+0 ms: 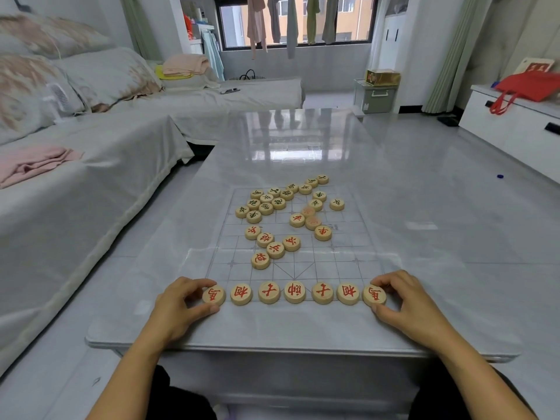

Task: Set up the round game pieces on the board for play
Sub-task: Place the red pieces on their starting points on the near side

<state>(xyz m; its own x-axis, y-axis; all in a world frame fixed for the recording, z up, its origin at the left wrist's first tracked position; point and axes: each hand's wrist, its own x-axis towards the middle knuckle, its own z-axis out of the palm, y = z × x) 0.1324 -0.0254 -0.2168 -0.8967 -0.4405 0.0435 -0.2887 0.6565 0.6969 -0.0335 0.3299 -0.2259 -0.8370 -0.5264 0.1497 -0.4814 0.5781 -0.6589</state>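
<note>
Pinching the two end discs of a finished line, a person sets up a xiangqi game on a glossy grey coffee table [303, 331]. The left hand [181, 301] has its thumb and curled fingers closed around the left end piece [214, 295]. The right hand [406, 301] grips the right end piece [374, 295] the same way. Both discs lie flat on the surface.

Between them runs a row of seven red-lettered pieces [294, 292], evenly spaced, side by side along the nearest line of the clear plastic board [348, 237]. The end discs sit at or just inside the board's near corners. A strip of tabletop separates this row from the table's near edge, where both forearms cross it.

Loose red-lettered pieces [275, 250] lie scattered over the middle of the grid, four of them bunched left of centre. Dark-lettered pieces [266, 204] crowd the far left of the board in a band that trails toward its far edge. One or two rest on that edge. The right-hand columns of the grid show bare lines.

Beyond the board, the far half of the table mirrors the window. A cloth-covered sofa [91, 177] runs close along the table's left side. On the right, pale floor [454, 177] lies between the table and a white cabinet [515, 128].
</note>
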